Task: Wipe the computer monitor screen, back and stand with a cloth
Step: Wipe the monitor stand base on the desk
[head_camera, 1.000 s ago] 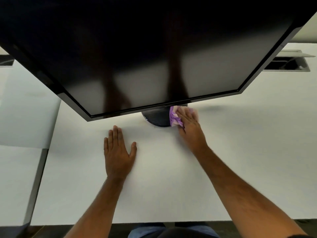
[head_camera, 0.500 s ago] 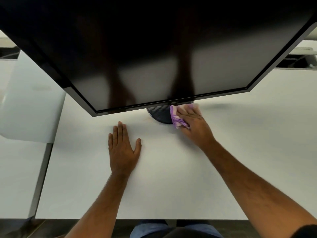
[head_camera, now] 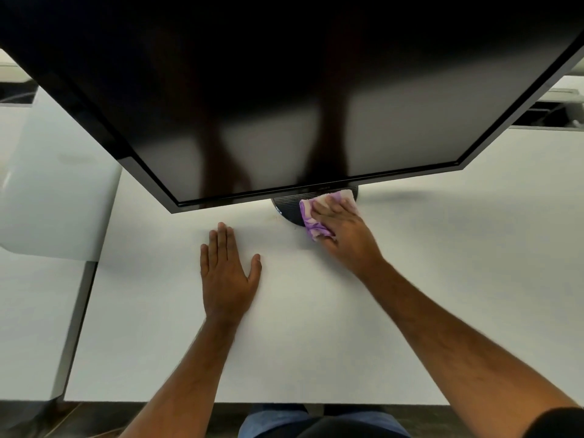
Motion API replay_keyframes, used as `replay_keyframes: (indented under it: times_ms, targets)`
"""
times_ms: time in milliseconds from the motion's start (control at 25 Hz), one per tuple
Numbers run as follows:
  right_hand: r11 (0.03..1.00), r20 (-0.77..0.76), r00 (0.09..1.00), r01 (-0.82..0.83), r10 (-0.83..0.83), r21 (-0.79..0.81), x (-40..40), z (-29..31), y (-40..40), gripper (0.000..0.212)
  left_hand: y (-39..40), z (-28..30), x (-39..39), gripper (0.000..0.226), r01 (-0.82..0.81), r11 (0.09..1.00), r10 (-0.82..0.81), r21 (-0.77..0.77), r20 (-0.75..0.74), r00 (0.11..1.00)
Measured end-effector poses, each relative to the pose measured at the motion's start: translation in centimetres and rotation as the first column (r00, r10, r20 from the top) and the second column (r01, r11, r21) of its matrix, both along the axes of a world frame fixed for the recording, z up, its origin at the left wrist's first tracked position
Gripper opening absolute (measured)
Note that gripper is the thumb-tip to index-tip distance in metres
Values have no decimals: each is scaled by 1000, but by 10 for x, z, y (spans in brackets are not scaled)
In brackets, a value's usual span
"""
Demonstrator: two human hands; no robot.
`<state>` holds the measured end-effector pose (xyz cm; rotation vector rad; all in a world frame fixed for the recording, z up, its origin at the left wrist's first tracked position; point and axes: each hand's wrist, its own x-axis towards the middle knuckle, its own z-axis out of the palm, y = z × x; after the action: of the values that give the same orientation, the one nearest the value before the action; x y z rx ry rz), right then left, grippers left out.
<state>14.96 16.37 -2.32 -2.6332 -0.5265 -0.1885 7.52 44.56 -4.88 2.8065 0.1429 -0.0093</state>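
Observation:
A large black monitor (head_camera: 284,99) fills the upper view, its dark screen reflecting both arms. Under its lower edge shows part of the round black stand base (head_camera: 287,210); the rest is hidden by the screen and the cloth. My right hand (head_camera: 344,235) presses a purple and white cloth (head_camera: 311,218) flat onto the right side of that base. My left hand (head_camera: 227,270) lies palm down on the white desk (head_camera: 316,343), fingers spread, holding nothing, just left of the base.
A second white desk (head_camera: 47,216) adjoins on the left with a gap between. Cable openings sit at the far right (head_camera: 546,116) and far left (head_camera: 17,93). The desk's front edge and my lap are at the bottom.
The cloth under my right hand has slid slightly over the stand base, spreading toward the right. My left hand stays flat in place. The view has shifted a little.

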Motion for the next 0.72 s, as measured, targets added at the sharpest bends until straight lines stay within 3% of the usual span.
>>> replay_keyframes:
  times_ms: [120, 240, 360, 480, 560, 720]
  targets:
    - [1000, 7, 1000, -7, 7, 4, -2, -5, 44, 48, 0, -1, 0, 82, 4, 1000, -4, 8, -1, 1000]
    - [991, -15, 993, -115, 114, -74, 3, -3, 19, 49, 1, -2, 1, 82, 5, 1000, -5, 10, -6, 1000]
    - [994, -3, 998, -62, 62, -94, 2, -3, -20, 50, 0, -2, 0, 82, 3, 1000, -2, 15, -9, 1000]
    - [998, 37, 999, -3, 5, -65, 1, -6, 17, 49, 0, -2, 1, 83, -4, 1000, 4, 27, -13, 1000]
    - [992, 26, 998, -48, 51, -120, 1, -7, 51, 54, 0, -3, 0, 83, 3, 999, -2, 34, -14, 1000]
    - [973, 74, 989, -107, 125, -204, 1, -2, 14, 52, 1, -3, 1, 82, 7, 1000, -7, 21, -12, 1000]
